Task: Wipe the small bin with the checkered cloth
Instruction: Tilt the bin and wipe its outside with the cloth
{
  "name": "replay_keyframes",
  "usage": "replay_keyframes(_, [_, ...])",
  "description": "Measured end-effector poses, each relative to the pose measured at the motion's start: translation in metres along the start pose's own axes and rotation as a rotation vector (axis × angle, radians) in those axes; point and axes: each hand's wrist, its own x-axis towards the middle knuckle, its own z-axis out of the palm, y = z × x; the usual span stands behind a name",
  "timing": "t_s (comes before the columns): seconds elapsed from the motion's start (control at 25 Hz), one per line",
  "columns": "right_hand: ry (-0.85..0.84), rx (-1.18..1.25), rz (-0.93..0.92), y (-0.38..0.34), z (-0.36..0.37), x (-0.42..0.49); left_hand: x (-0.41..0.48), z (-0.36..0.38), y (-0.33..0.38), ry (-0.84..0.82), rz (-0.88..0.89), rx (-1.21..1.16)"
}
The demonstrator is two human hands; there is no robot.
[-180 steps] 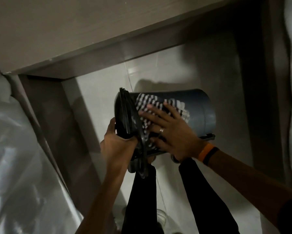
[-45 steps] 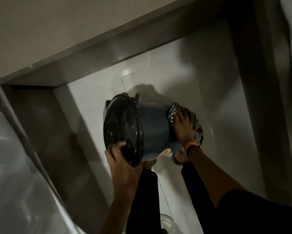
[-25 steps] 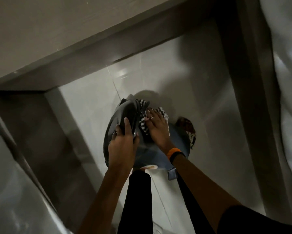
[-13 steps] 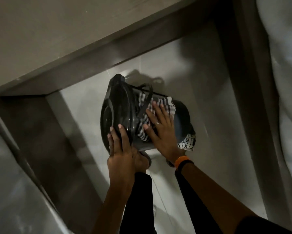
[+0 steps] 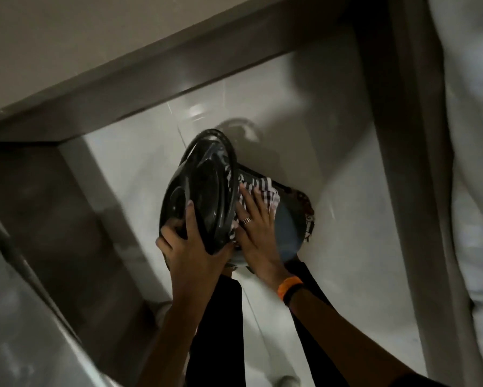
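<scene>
**Bin held on its side, cloth pressed to its wall**

From the head camera, looking down: the small bin (image 5: 289,227) is tipped on its side above the pale tiled floor (image 5: 346,247), its dark lid (image 5: 204,191) turned toward the left of the picture and its base pointing right. Whether it touches the floor I cannot tell.

The left hand (image 5: 190,247) is closed around the lower edge of the lid, fingers curled over the rim and one fingertip lying up across the lid's face. The right hand (image 5: 255,222) lies flat and spread on the bin's side, palm down, pressing the checkered cloth (image 5: 258,188) against the blue-grey wall just beside the lid. The cloth bunches out above the fingertips. A ring shows on one finger, and an orange wristband (image 5: 289,286) sits next to a dark band on that wrist.

Below the bin, the person's legs in dark trousers (image 5: 218,331) stand on the tiles. A grey ledge (image 5: 179,51) crosses the top of the view. The picture is dim and a little blurred.
</scene>
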Motion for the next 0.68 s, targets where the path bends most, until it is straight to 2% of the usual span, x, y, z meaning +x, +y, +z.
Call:
replay_keyframes(0.08, [-0.015, -0.116, 0.013, 0.011, -0.01, 0.012, -0.005, 0.006, -0.009, -0.098, 0.049, -0.029])
replay_keyframes(0.16, [-0.008, -0.173, 0.183, 0.025, -0.019, 0.03, -0.007, 0.01, -0.015, -0.181, 0.06, -0.165])
replay_keyframes(0.24, [-0.047, -0.178, 0.297, 0.028, -0.018, 0.052, 0.001, 0.012, -0.016, -0.177, 0.063, -0.224])
replay_keyframes(0.44, [-0.1, -0.111, 0.125, 0.029, 0.003, 0.069, 0.004, 0.009, -0.019, -0.165, 0.141, -0.116])
replay_keyframes(0.48, [-0.093, -0.098, 0.179, 0.041, -0.002, 0.066, 0.001, 0.008, -0.02, -0.174, 0.144, -0.103])
replay_keyframes(0.6, [0.02, 0.002, 0.519, 0.093, -0.029, 0.047, -0.003, 0.003, -0.016, -0.187, 0.172, -0.021])
replay_keyframes(0.68, [0.084, -0.006, 0.614, 0.113, -0.041, 0.028, -0.007, 0.001, -0.006, -0.176, 0.209, 0.044])
